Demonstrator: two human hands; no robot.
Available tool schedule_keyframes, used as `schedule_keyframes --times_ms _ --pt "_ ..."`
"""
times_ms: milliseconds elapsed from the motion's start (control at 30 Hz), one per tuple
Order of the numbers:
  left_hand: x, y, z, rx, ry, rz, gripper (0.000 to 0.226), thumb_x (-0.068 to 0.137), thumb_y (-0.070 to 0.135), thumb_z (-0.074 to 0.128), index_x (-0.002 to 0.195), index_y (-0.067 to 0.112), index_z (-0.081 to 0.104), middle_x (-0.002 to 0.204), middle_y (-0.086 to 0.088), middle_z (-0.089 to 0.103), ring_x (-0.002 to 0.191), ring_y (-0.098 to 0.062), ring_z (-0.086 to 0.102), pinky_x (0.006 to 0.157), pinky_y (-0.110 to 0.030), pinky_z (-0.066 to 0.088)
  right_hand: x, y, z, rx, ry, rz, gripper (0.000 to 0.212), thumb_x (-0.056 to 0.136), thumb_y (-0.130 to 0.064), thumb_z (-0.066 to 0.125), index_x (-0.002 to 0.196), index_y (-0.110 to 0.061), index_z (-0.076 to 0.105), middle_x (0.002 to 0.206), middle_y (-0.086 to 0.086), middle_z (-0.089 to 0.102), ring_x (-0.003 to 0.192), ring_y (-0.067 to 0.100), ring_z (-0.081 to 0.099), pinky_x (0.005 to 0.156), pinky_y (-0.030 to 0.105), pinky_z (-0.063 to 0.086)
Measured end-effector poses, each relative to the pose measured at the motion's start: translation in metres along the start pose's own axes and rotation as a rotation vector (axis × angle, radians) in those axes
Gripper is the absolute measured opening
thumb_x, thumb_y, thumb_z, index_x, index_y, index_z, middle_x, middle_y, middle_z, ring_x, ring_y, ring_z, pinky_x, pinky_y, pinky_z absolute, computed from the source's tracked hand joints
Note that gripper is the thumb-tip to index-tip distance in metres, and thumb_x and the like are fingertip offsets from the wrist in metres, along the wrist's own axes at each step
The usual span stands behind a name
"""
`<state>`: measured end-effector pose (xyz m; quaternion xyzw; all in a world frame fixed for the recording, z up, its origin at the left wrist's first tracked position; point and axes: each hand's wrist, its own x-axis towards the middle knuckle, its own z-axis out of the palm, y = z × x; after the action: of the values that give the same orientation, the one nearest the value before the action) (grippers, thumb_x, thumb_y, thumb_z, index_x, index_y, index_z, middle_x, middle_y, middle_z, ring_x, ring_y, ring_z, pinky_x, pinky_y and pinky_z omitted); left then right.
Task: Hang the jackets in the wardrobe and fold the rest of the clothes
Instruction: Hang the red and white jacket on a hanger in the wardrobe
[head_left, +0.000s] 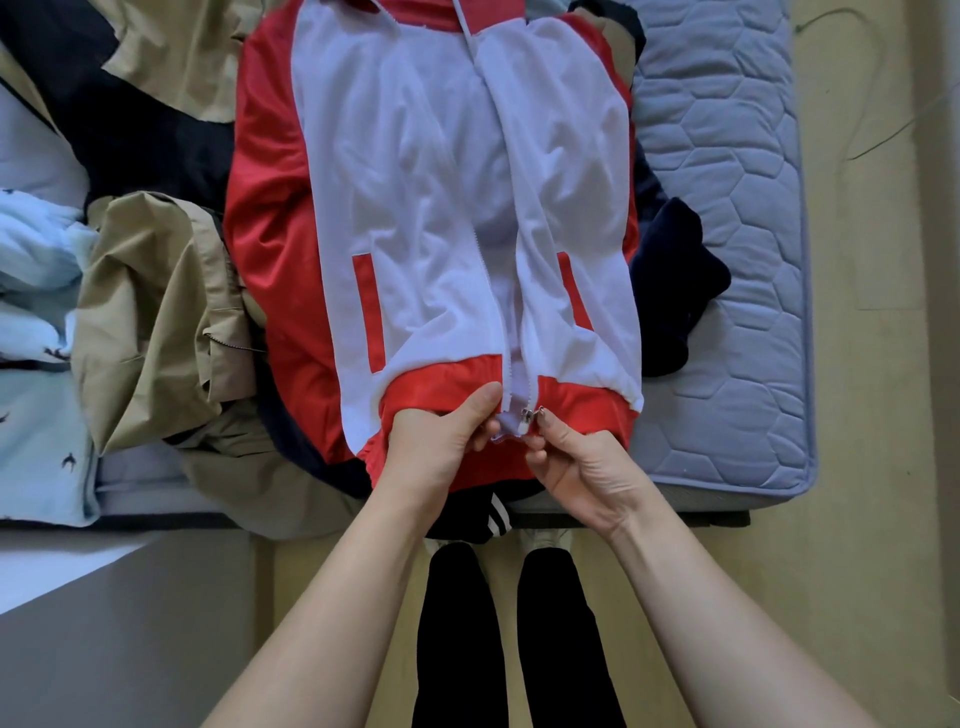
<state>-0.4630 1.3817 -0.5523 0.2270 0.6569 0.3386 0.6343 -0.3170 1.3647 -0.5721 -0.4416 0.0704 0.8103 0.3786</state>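
Observation:
A red and white zip jacket (415, 197) lies flat, front up, on the pile of clothes on the bed, its hem toward me. The zip is open along most of its length. My left hand (441, 441) grips the red hem band just left of the zip's bottom end. My right hand (576, 462) pinches the hem beside the metal zip slider (525, 414) on the right side. Both hands meet at the bottom of the zip.
A beige jacket (150, 317) is crumpled to the left, dark navy clothing (675, 291) lies under and right of the red jacket. Light blue patterned fabric (36, 332) sits at far left. The quilted mattress (727, 156) shows bare at right. My legs stand at the bed's edge.

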Motion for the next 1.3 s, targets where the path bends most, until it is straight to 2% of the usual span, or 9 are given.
schedule_keyframes --times_ms 67,133,200,367,600,800,1067,1300 --pt "-0.003 0.003 0.003 0.006 0.033 0.013 0.028 0.081 0.026 0.074 0.06 0.007 0.067 0.058 -0.01 0.06 0.053 -0.018 0.054 0.06 -0.025 0.046 0.0 0.0 0.002 -0.035 0.018 -0.029 0.022 0.076 -0.011 0.062 0.09 0.004 0.072 0.085 0.009 0.071 0.061 0.006 0.06 0.052 0.014 0.048" --pt "-0.005 0.007 0.007 0.021 0.091 0.04 0.029 0.08 0.026 0.074 0.054 0.013 0.066 0.056 -0.009 0.063 0.048 -0.012 0.056 0.049 -0.014 0.042 0.0 0.001 0.004 -0.059 0.033 -0.084 0.019 0.076 -0.011 0.062 0.084 -0.001 0.075 0.08 0.006 0.071 0.06 0.005 0.06 0.051 0.013 0.048" --pt "-0.007 0.01 0.012 0.01 0.137 0.091 0.029 0.079 0.023 0.075 0.052 0.015 0.067 0.056 -0.006 0.067 0.048 -0.011 0.06 0.047 -0.014 0.044 -0.001 0.002 0.008 -0.078 0.04 -0.128 0.017 0.075 -0.012 0.062 0.077 -0.005 0.077 0.075 0.003 0.072 0.058 0.005 0.061 0.05 0.013 0.048" --pt "-0.014 0.014 0.019 0.014 0.161 0.27 0.03 0.082 0.012 0.072 0.054 0.019 0.069 0.056 0.002 0.068 0.053 -0.006 0.064 0.054 -0.014 0.049 -0.003 0.006 0.015 -0.051 0.058 -0.163 0.014 0.074 -0.011 0.064 0.074 -0.006 0.077 0.075 0.004 0.072 0.058 0.006 0.062 0.054 0.015 0.052" --pt "-0.018 0.016 0.024 -0.015 0.179 0.36 0.031 0.084 0.01 0.071 0.058 0.028 0.071 0.058 0.01 0.068 0.054 -0.001 0.063 0.057 -0.011 0.048 -0.005 0.009 0.019 0.0 0.101 -0.191 0.012 0.071 -0.01 0.065 0.069 -0.005 0.076 0.07 0.003 0.071 0.055 0.006 0.062 0.053 0.015 0.052" --pt "-0.021 0.011 0.028 -0.03 0.222 0.346 0.035 0.084 0.012 0.071 0.052 0.026 0.067 0.053 0.007 0.065 0.051 -0.004 0.061 0.057 -0.015 0.049 -0.005 0.013 0.021 0.023 0.116 -0.194 0.011 0.07 -0.01 0.067 0.067 -0.005 0.077 0.069 0.003 0.071 0.056 0.007 0.063 0.054 0.016 0.053" --pt "-0.021 0.006 0.032 -0.055 0.24 0.35 0.034 0.085 0.01 0.07 0.059 0.031 0.07 0.062 0.01 0.068 0.06 -0.003 0.065 0.062 -0.015 0.05 -0.001 0.015 0.027 0.094 0.153 -0.233 0.011 0.071 -0.008 0.069 0.073 0.0 0.076 0.075 0.01 0.071 0.056 0.007 0.062 0.055 0.016 0.052" --pt "-0.009 0.007 0.019 0.138 0.163 0.304 0.036 0.088 0.016 0.068 0.057 0.033 0.071 0.057 0.012 0.068 0.055 0.0 0.063 0.059 -0.011 0.048 0.006 0.012 0.027 0.06 0.243 -0.249 0.013 0.081 -0.002 0.067 0.069 -0.001 0.072 0.07 0.007 0.069 0.05 0.006 0.057 0.045 0.015 0.046"
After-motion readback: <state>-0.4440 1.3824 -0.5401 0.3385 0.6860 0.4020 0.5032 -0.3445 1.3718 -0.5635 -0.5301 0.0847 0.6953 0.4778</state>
